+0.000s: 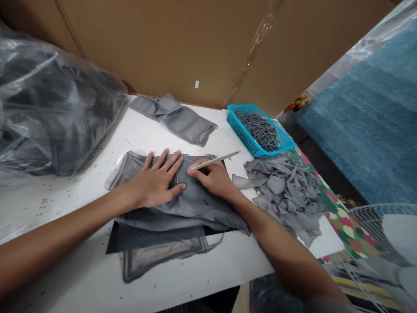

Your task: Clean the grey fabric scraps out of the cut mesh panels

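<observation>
Flat on the grey sheer fabric piece [195, 204], my left hand [161, 180] spreads its fingers and presses the cloth down. My right hand [211, 176] grips a slim whitish pen-like stick [216, 161], its lower tip close to the fabric and its far end pointing up to the right. A short dark mark [206, 202] shows on the cloth below that hand. Under the fabric lies a dark flat sheet [112, 239], partly covered. Another grey piece with a darker border [163, 256] sticks out toward the table's front edge.
A blue plastic basket [241, 130] of thin dark grey strips stands at the back right. Grey fabric scraps [286, 187] are heaped before it. Folded grey cloth [179, 117] lies at the back, a clear bag of dark fabric [48, 108] at left. Cardboard [156, 48] walls the rear.
</observation>
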Available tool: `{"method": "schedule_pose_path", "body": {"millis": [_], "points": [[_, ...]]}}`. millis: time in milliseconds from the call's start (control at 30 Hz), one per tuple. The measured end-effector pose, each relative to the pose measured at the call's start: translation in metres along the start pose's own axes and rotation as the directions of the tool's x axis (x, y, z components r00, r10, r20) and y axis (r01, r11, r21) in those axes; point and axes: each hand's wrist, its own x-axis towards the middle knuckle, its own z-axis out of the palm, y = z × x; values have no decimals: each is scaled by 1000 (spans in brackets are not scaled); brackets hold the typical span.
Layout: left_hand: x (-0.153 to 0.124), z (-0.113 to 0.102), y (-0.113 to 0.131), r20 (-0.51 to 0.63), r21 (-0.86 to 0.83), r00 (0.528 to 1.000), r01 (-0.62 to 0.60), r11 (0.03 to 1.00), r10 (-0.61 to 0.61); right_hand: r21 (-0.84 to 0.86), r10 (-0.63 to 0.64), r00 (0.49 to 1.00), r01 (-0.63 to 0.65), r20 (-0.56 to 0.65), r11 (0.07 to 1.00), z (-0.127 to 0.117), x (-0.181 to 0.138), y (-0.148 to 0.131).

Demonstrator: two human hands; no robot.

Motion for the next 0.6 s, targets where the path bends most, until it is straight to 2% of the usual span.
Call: {"method": "schedule_pose_path", "body": {"millis": [167, 300, 533, 600], "points": [[0, -8, 5, 73, 17, 997, 35, 999, -36, 12, 17, 999, -17, 48, 1000, -1, 2, -1], [2, -10, 6, 95, 23, 994, 50, 998, -52, 13, -23, 998, 23, 56, 1000, -1, 1, -1], [1, -10, 5, 93, -3, 995, 44, 999, -44, -42, -67, 996, 70, 53, 997, 0, -1, 0], [1, -8, 4, 87, -4, 996, 33, 999, -32, -60, -125, 990, 129, 70, 990, -1, -2, 2]]}}
